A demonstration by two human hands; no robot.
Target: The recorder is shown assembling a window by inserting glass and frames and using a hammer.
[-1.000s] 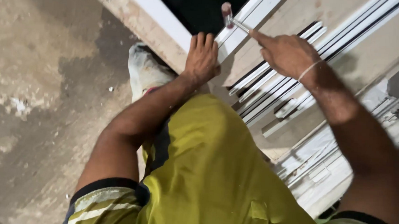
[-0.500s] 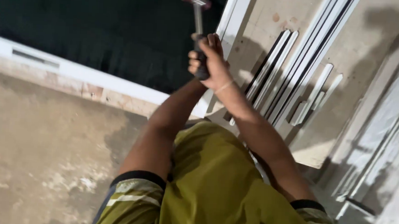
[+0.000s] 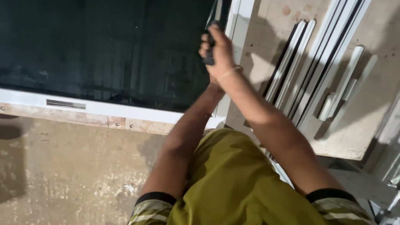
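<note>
Gripping hammer (image 3: pixel 215 24) in right hand (image 3: pixel 220 54), beside white window frame (image 3: pixel 239 32)

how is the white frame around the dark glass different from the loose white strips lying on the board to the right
The window frame is joined up around the dark glass, while the loose strips lie separate on the board. The frame is broader; the strips are narrower. The right hand holds a hammer at the frame; the strips lie untouched. Both are long and white.

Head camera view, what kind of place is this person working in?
Probably a window or aluminium fabrication workshop. A white-framed dark glass panel lies flat, loose white frame profiles rest on a worn workbench, the floor is rough concrete, and the right hand grips a hammer handle.
</note>
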